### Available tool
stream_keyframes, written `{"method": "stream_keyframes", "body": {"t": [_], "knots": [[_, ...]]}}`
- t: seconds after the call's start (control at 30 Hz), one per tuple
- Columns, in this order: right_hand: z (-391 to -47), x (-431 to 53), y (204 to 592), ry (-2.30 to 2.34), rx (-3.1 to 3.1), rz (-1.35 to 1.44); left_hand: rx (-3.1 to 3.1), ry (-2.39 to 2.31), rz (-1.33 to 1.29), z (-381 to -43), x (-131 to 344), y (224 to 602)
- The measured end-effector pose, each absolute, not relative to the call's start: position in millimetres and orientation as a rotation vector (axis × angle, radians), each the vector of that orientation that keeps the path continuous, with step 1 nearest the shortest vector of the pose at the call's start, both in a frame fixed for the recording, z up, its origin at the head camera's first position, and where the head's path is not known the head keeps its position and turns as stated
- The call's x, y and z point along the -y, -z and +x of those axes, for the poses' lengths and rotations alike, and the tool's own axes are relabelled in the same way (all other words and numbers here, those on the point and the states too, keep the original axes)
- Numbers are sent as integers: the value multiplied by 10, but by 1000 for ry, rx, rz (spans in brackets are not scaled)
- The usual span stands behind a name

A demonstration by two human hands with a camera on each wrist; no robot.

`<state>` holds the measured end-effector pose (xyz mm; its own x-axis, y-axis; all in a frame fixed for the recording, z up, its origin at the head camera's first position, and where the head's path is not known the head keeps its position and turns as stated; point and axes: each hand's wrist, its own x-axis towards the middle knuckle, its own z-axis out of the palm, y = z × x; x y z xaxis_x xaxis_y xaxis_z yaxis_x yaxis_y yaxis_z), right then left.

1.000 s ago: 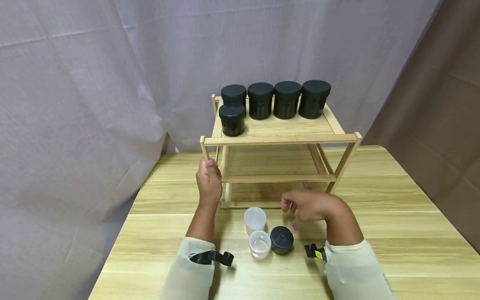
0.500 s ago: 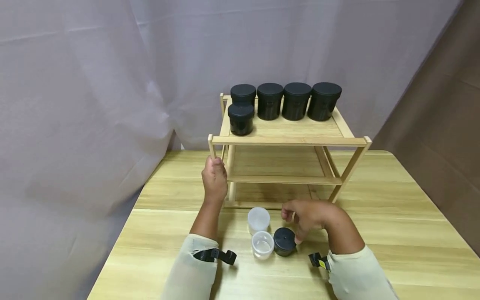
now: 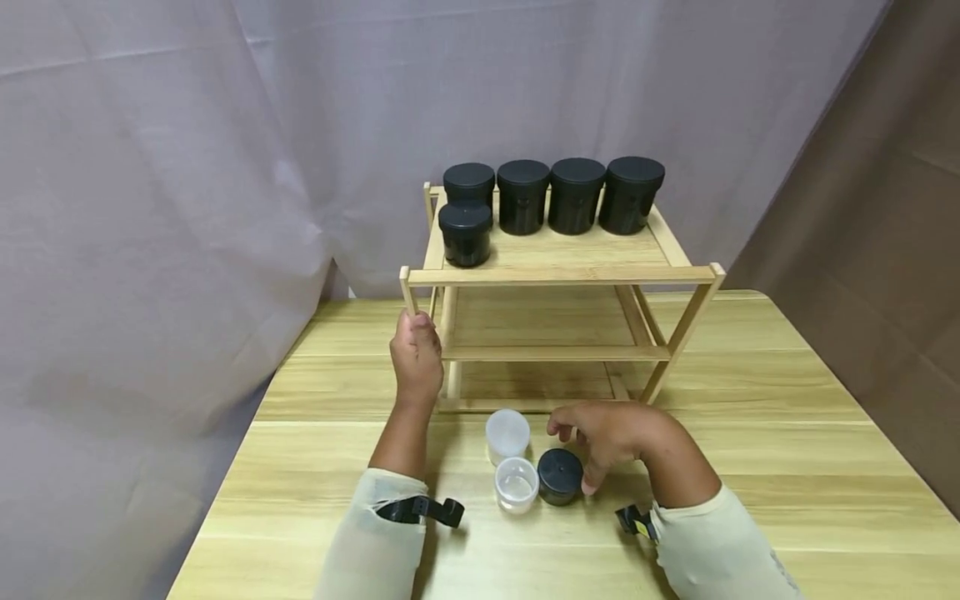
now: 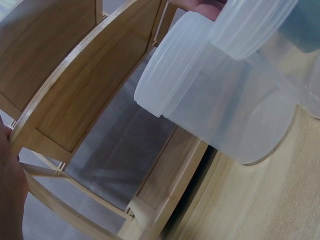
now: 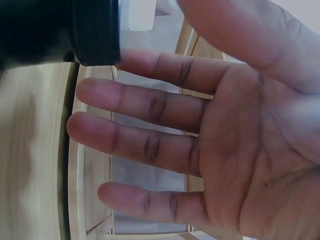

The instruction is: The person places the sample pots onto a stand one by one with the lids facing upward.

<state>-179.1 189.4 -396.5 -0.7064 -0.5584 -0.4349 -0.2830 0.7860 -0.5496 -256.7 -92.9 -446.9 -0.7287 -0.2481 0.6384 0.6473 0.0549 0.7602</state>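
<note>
My left hand (image 3: 417, 354) grips the front left post of the wooden rack (image 3: 562, 275), its fingers wrapped around the wood. Over the table, my right hand (image 3: 611, 433) arches beside a small black lidded jar (image 3: 560, 477), thumb near its right side and fingers behind it. In the right wrist view the fingers (image 5: 155, 102) are nearly straight and spread, the index tip right at the lid's edge. Left of that jar stand an uncovered clear plastic cup (image 3: 517, 486) and, behind it, a translucent jar with a white lid (image 3: 507, 435).
On the rack's top shelf, several black lidded jars (image 3: 577, 198) stand along the back, with a shorter black jar (image 3: 466, 237) in front at the left. Lower shelves (image 3: 540, 317) sit beneath. The wooden table (image 3: 780, 467) ends at the right before a brown curtain (image 3: 892, 208).
My right hand has come down and towards me, closer around the small black jar. My left hand keeps its grip on the post. The head view has shifted slightly.
</note>
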Motion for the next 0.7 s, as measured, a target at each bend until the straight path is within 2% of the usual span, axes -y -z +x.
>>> {"method": "stream_keyframes", "body": {"t": [0.7], "knots": [[-1737,-1714,4068,553,-2391,-553,1667,1758,-415,-2563,929,4474]]}}
